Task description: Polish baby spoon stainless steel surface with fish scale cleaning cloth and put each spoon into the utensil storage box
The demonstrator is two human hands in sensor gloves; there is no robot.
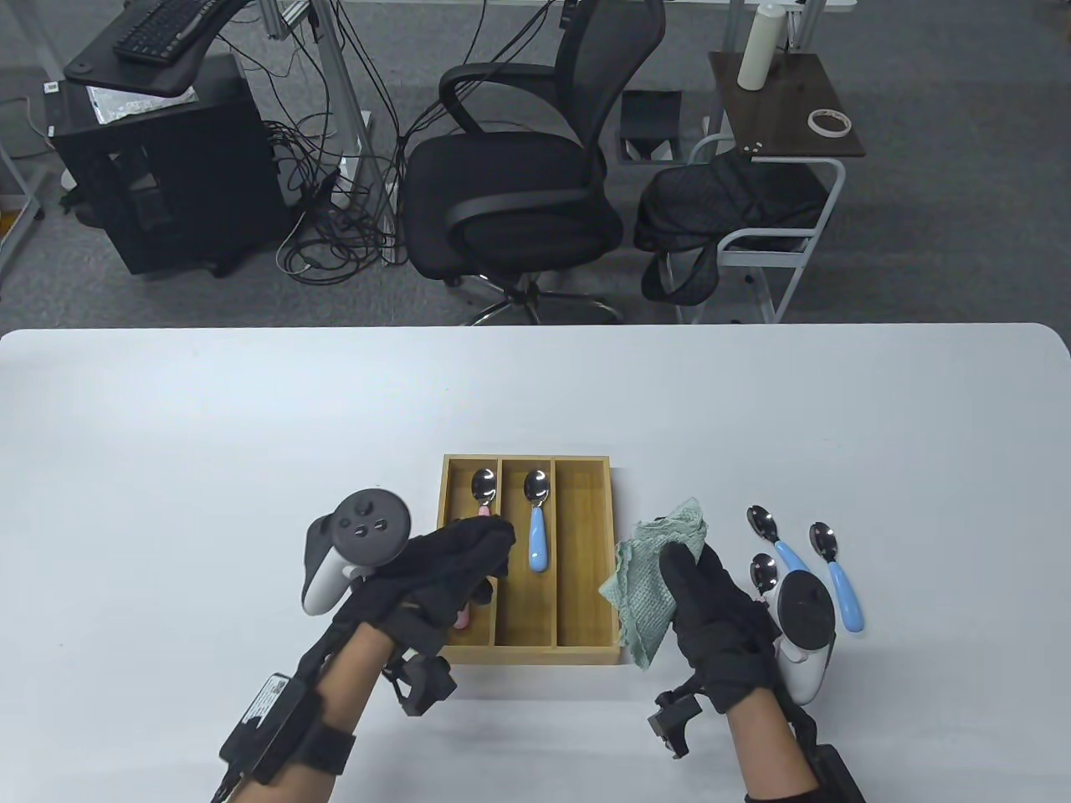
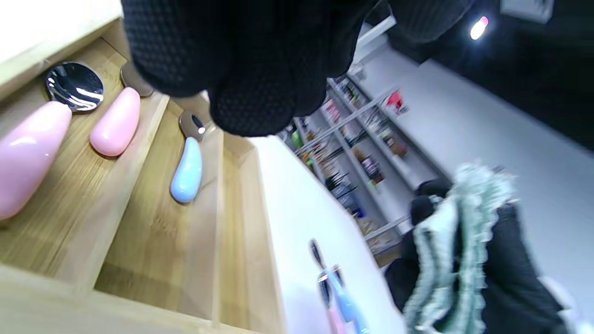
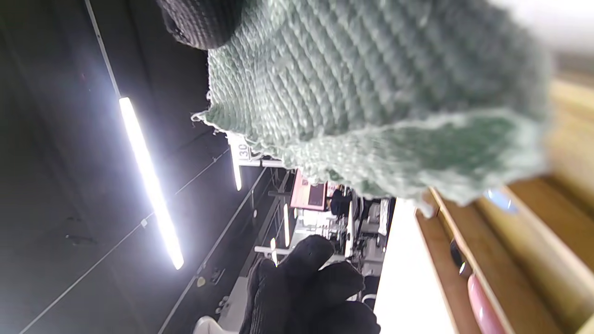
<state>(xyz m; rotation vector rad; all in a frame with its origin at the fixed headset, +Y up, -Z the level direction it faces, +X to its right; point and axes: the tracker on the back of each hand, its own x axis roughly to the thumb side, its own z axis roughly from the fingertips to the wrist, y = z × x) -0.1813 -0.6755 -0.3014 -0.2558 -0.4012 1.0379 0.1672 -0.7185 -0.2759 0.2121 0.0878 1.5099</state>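
**Two pink spoons and a blue one in the box, cloth in the right hand**

The wooden box (image 1: 581, 552) sits near the table's (image 1: 167, 460) front edge, about midway along it, with three long compartments. Its left compartment holds two pink-handled spoons: one (image 1: 483, 492) lies toward the far end, the other (image 2: 28, 148) nearer the front and mostly under the left hand in the table view. The middle compartment holds a blue spoon (image 1: 537, 523), bowl toward the far end. The right compartment shows only bare wood.

The left hand (image 1: 443, 569) hovers over the left compartment with its fingers curled together; the left wrist view shows nothing between them, and both pink spoons lie flat below.

The right hand (image 1: 715, 611) is just right of the box and grips the green cloth (image 1: 657, 573), which bunches over the fingers and hangs toward the box's right wall.

Three more spoons (image 1: 795, 560) lie on the table to the right of that hand, near the front edge, two with blue handles; the third's handle is hidden behind the tracker (image 1: 803, 627).
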